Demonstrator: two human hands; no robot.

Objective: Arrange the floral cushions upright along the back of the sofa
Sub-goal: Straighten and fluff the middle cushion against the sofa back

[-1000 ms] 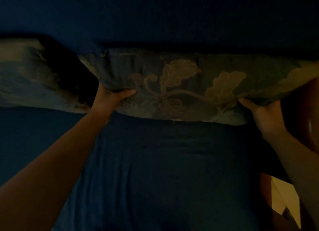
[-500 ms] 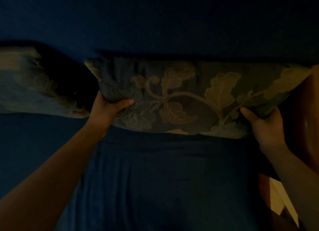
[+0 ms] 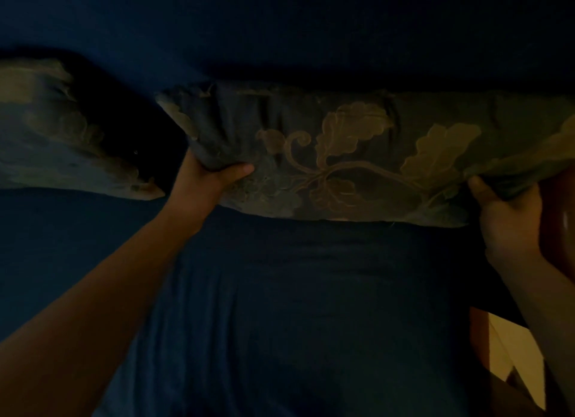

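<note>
The scene is very dim. A dark floral cushion (image 3: 357, 155) with pale leaf and vine patterns lies across the back of the blue sofa seat (image 3: 280, 307), against the sofa backrest (image 3: 280, 27). My left hand (image 3: 202, 186) grips its lower left corner. My right hand (image 3: 507, 217) grips its lower right edge. A second floral cushion (image 3: 56, 136) leans against the backrest at the far left, a dark gap apart from the first.
A reddish wooden armrest (image 3: 557, 211) stands at the right edge, behind my right hand. Pale floor (image 3: 510, 351) shows at the lower right beyond the seat.
Half a second ago the cushion was tipped lower, with more of its face showing. It is now back up against the backrest, as one second ago. Both hands keep their hold.
</note>
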